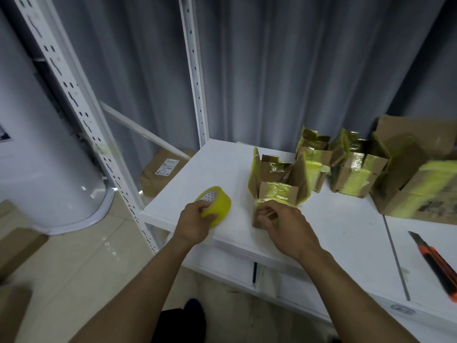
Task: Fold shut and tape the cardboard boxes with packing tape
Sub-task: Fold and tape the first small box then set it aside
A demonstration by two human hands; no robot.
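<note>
Cardboard box (277,191) sits near the front edge of the white table (222,164), flaps up and splayed, not yet folded. It's small and thin-walled, prob. light and easy to shove, so it'll want pinning down while the tape goes on. Walls look soft and creased, w/ old yellow tape crinkled over flaps and front. That film looks slick, so I'd grip bare cardboard at the corners or press flat on the flaps. Right hand (282,221) is at the front wall, fingers curled and pinching the yellow strip there — can't tell if it's a loose tape end. Left hand (195,220) wraps the yellow tape roll (217,201) just left of the box — lifted or resting, unclear. Other boxes (353,174) behind are also open, cutter (435,263) far right
</note>
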